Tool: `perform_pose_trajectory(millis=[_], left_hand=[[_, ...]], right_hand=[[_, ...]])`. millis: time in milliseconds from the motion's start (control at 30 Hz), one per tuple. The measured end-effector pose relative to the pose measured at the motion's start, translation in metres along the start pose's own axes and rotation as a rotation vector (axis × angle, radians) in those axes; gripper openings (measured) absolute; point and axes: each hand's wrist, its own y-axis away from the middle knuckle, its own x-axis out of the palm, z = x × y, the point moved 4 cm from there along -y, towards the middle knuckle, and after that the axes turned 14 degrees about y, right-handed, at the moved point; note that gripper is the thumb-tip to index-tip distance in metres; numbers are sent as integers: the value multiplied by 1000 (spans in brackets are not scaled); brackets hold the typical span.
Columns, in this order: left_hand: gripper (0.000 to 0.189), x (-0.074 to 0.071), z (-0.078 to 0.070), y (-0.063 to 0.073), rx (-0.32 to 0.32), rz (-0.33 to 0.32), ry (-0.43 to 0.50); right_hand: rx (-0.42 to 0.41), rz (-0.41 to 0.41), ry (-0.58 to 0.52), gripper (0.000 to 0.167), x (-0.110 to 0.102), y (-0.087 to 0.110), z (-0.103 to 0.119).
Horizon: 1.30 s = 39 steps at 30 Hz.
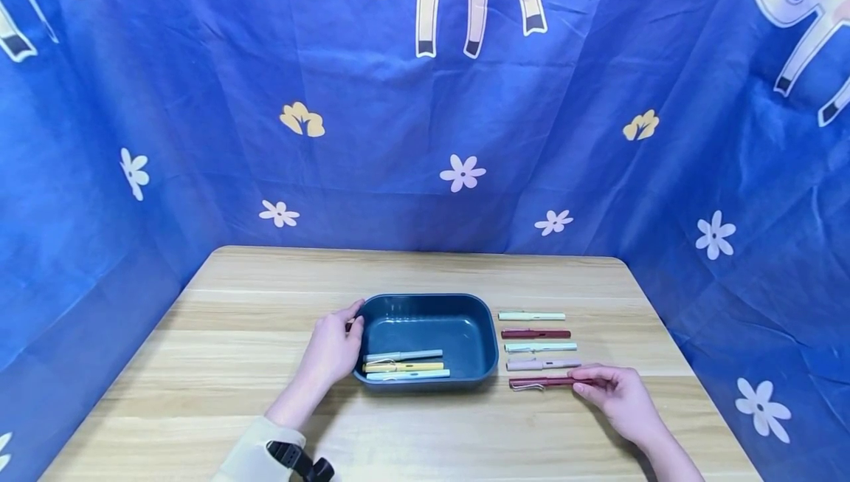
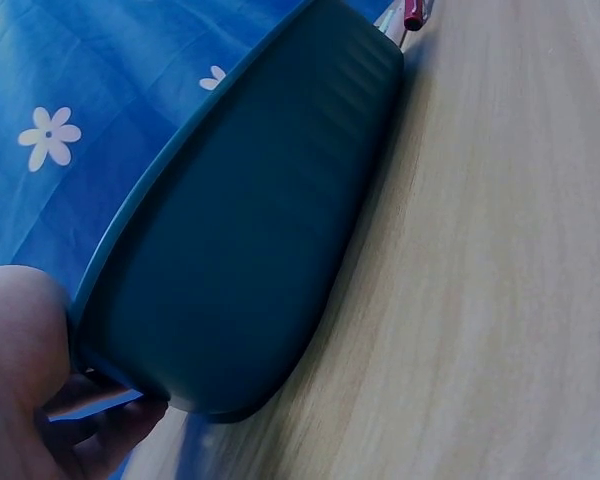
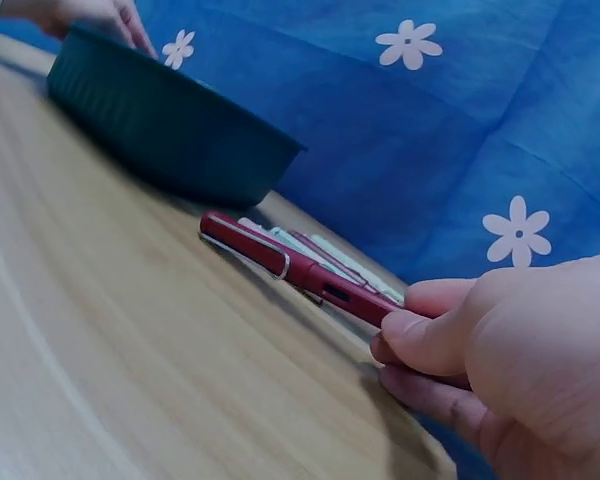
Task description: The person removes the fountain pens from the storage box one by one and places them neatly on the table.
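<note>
A dark teal rectangular container (image 1: 428,323) stands on the table, and my left hand (image 1: 339,342) grips its left end by the rim. Inside it, along the near side, lie a grey-blue pen (image 1: 405,355), a yellow pen (image 1: 412,367) and a light blue pen (image 1: 408,375). My right hand (image 1: 617,397) pinches the right end of a dark red pen (image 3: 295,267) with a silver clip, between thumb and fingers. Just beyond this pen, a lilac pen (image 1: 544,365), a pale mint pen (image 1: 541,348), another dark red pen (image 1: 536,334) and a pale green pen (image 1: 531,316) lie in a row.
A light wood table (image 1: 425,438) carries everything, with wood surface around the container and the pens. Blue cloth (image 1: 398,135) with white flowers and animal figures hangs behind and on both sides. A black strap (image 1: 292,456) circles the left wrist over a pale sleeve.
</note>
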Motion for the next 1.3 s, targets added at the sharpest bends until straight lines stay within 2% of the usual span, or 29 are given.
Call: perform_pose_trajectory(millis=[300,600,1000,1300], left_hand=[[42,-1,0,0,2,0,2],[43,-1,-2,0,3,-2,-7],[42,-1,-2,0,1,-4,1],[42,0,-2,-1,0,-5,-6]], right_hand=[[-112,14,215,23,0,-5,4],[-187,-6,307,29,2,-7,5],[-217,9,373,34,3,-10,6],[-160,13,309,30,-2,-10,15]])
